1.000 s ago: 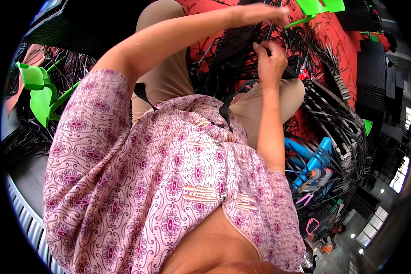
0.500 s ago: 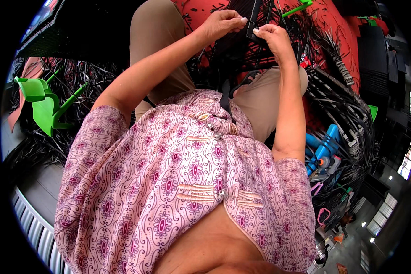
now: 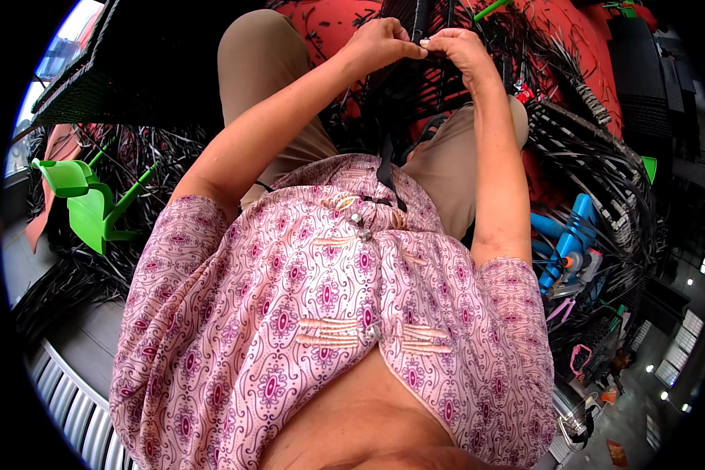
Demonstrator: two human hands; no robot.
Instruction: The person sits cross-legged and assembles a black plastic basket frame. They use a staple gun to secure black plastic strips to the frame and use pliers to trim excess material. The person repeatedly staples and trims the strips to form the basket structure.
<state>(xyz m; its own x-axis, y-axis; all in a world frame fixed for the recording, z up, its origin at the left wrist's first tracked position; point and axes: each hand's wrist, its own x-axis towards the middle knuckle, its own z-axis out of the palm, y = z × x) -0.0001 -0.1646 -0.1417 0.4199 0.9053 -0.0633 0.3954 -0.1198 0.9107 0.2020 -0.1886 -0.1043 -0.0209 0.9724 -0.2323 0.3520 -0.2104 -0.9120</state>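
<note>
Facing hands: left hand [image 3: 382,47] and right hand [image 3: 460,53] nearly touched at the fingertips.
Fingers: bent, pinch-like; I could not tell what they grasped.
Black strip-woven frame [image 3: 413,82]: lay beneath and beyond the fingertips.

i log counts from remote feed. left hand [image 3: 380,45] plus right hand [image 3: 460,48]: two. trouser legs [image 3: 258,70]: two. patterned shirt [image 3: 345,290]: one. sandal [image 3: 428,129]: one visible. green: at least three; forked piece [image 3: 90,215] at left, bar [image 3: 491,9] at top, small piece [image 3: 649,168] at right. pink: two; v-shaped piece [image 3: 560,309], ring [image 3: 573,362]. slatted panel [image 3: 74,407]: one. black strips [image 3: 587,157]: many; i cannot resolve exact number.
</note>
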